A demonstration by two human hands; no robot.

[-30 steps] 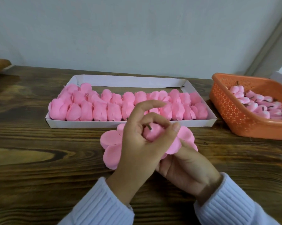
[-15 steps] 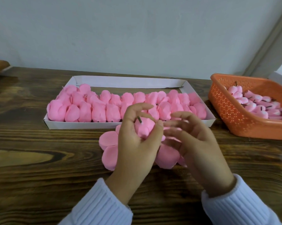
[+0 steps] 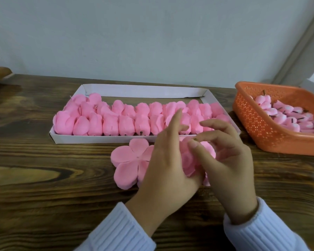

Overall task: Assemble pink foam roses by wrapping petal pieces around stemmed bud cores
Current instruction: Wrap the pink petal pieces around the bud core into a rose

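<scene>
Hands gripping foam rose, rounded flat petals

1 wide-angle camera, worn on the person's head, looks forward and down across a dark wooden table toward a pale wall at its far edge. The view is close. The left hand, the right hand and the pink foam rose they hold fill the lower centre, with both forearms entering from the bottom edge. A white cardboard tray lies crosswise just beyond the hands. An orange basket is cut off by the right edge. A grey door frame slants across the upper right corner.
</scene>
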